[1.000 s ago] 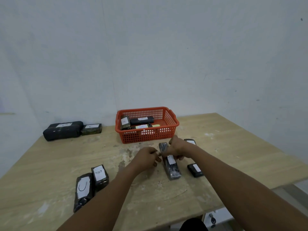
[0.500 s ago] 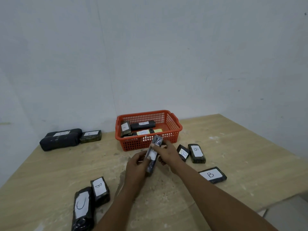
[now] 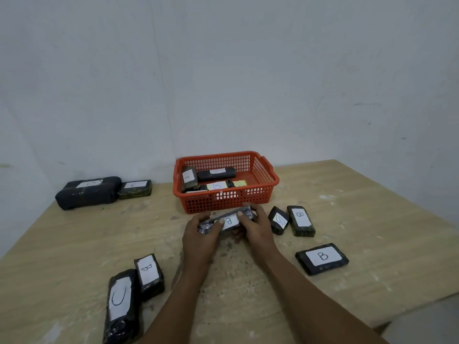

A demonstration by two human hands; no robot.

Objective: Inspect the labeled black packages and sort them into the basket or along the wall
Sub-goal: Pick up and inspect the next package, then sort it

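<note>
Both hands hold one long black package (image 3: 227, 219) just in front of the orange basket (image 3: 263, 184), lifted off the table with its white label marked B facing me. My left hand (image 3: 198, 234) grips its left end and my right hand (image 3: 255, 227) grips its right end. The basket holds several labeled black packages (image 3: 216, 173). Two black packages (image 3: 87, 192) marked C lie along the back wall at the left.
Three B packages lie right of my hands: two near the basket (image 3: 300, 219) and a flat one (image 3: 321, 258) nearer me. At the front left lie a C package (image 3: 120, 306) and a B package (image 3: 149, 271). The wooden table's edge (image 3: 407, 311) runs at the right.
The package was picked up off the table, turned from upright to level and brought in front of the basket, label facing me. My view has tilted down.
</note>
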